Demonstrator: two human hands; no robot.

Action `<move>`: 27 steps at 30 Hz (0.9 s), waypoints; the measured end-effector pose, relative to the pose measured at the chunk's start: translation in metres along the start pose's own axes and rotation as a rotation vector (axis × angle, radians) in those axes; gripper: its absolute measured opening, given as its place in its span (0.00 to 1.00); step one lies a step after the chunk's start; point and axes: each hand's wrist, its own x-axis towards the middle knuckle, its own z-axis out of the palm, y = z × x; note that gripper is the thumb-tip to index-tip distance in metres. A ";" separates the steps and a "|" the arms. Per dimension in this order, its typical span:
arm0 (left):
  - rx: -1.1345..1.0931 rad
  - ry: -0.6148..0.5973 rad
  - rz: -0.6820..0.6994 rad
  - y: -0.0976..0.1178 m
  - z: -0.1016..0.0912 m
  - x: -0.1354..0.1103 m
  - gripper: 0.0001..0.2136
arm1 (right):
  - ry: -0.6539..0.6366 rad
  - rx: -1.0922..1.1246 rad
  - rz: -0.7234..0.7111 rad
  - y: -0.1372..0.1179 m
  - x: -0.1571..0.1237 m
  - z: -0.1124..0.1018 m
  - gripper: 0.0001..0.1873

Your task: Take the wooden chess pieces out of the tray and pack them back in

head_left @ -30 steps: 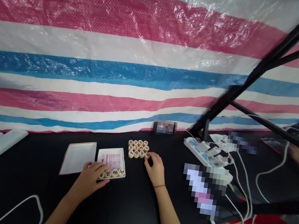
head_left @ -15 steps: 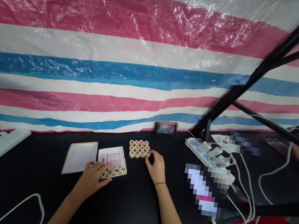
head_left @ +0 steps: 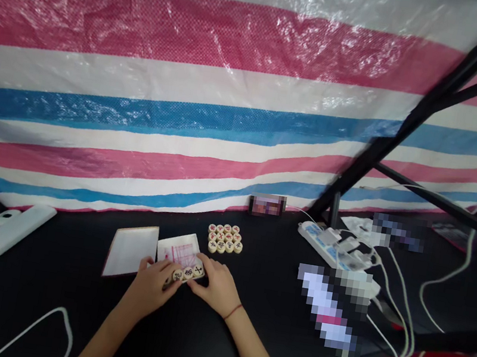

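Our left hand [head_left: 151,288] and right hand [head_left: 216,286], half-closed, cup a row of xiangqi pieces [head_left: 187,273] from both ends, at the near edge of a white tray [head_left: 177,247] on the black bench [head_left: 41,304]; we cannot tell whether they grip. Farther right, a cluster of pieces [head_left: 225,239] lies well clear of both hands.

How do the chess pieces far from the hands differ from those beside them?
The far xiangqi pieces form a larger cluster on the black table, untouched; the near pieces are fewer, in a short row on a pink-lined white sheet, against the left hand and right hand. Both are round and cream with dark characters.
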 end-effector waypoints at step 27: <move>0.061 -0.043 -0.069 -0.011 -0.013 -0.012 0.08 | -0.044 0.039 -0.360 -0.032 0.020 -0.002 0.17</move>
